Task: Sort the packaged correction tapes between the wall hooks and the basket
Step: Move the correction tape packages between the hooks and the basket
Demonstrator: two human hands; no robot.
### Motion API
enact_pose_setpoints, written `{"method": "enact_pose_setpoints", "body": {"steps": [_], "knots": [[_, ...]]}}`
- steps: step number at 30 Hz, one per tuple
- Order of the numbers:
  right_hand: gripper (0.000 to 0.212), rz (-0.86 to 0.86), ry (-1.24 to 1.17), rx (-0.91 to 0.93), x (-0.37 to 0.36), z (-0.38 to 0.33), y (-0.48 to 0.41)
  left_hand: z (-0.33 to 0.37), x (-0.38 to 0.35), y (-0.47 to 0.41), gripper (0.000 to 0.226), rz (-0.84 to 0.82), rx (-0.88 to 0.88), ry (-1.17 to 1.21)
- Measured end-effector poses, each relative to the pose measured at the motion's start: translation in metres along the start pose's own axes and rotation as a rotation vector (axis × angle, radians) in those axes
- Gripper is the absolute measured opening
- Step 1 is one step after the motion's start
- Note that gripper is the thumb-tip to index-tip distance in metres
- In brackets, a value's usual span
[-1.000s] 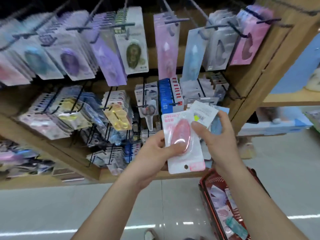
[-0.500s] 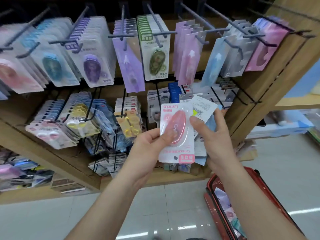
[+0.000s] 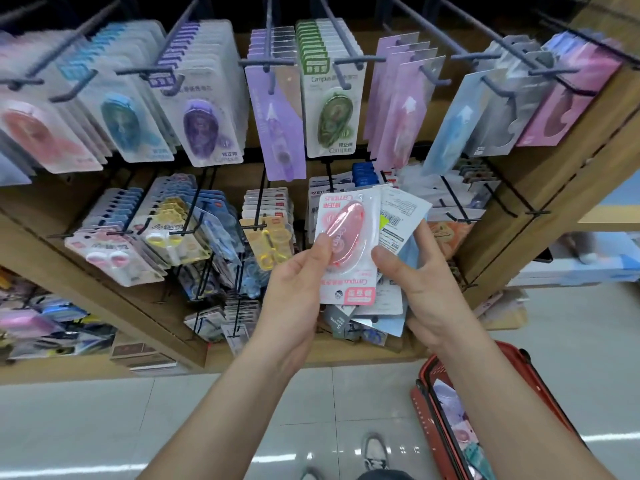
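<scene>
My left hand (image 3: pixel 294 289) pinches a pink correction tape pack (image 3: pixel 346 244), held upside down in front of the shelf. My right hand (image 3: pixel 426 289) grips a fanned stack of other packs (image 3: pixel 401 216) behind it, its thumb touching the pink pack's right edge. Rows of wall hooks (image 3: pixel 266 60) above carry pink, blue, purple and green packs. A matching pink row (image 3: pixel 38 133) hangs at the far left. The red basket (image 3: pixel 429 403) stands on the floor at lower right with more packs inside.
A lower row of hooks holds scissors (image 3: pixel 270 244) and other blister packs. A slanted wooden shelf divider (image 3: pixel 540 188) stands to the right. Pale tiled floor (image 3: pixel 104 427) lies below, and my shoe (image 3: pixel 375 452) shows at the bottom.
The view has tilted up, bringing the top hooks closer. Both hands have risen slightly with the packs; the grips are unchanged.
</scene>
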State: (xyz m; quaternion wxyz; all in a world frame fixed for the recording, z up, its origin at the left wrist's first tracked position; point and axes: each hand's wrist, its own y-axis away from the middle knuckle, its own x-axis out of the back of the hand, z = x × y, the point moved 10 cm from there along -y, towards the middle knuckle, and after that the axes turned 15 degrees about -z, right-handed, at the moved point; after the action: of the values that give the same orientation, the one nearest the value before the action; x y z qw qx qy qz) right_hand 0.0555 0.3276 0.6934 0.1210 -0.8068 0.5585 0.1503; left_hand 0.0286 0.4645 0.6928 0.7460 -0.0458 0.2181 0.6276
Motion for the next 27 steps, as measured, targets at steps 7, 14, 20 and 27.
{"method": "enact_pose_setpoints", "body": {"steps": [7, 14, 20, 27], "knots": [[0.050, -0.032, -0.181, -0.084, -0.008, 0.014, -0.009, 0.018, 0.006, 0.003, 0.031, 0.098, -0.078, -0.070], [0.065, -0.284, -0.087, -0.153, -0.045, 0.020, -0.032, 0.042, 0.045, 0.031, 0.038, 0.263, -0.084, -0.095], [0.059, -0.378, -0.132, -0.223, -0.090, 0.038, -0.047, 0.082, 0.094, 0.068, 0.034, 0.425, -0.174, -0.285], [0.063, -0.400, -0.116, -0.248, -0.127, 0.052, -0.058, 0.105, 0.157, 0.131, 0.021, 0.488, -0.317, -0.191]]}}
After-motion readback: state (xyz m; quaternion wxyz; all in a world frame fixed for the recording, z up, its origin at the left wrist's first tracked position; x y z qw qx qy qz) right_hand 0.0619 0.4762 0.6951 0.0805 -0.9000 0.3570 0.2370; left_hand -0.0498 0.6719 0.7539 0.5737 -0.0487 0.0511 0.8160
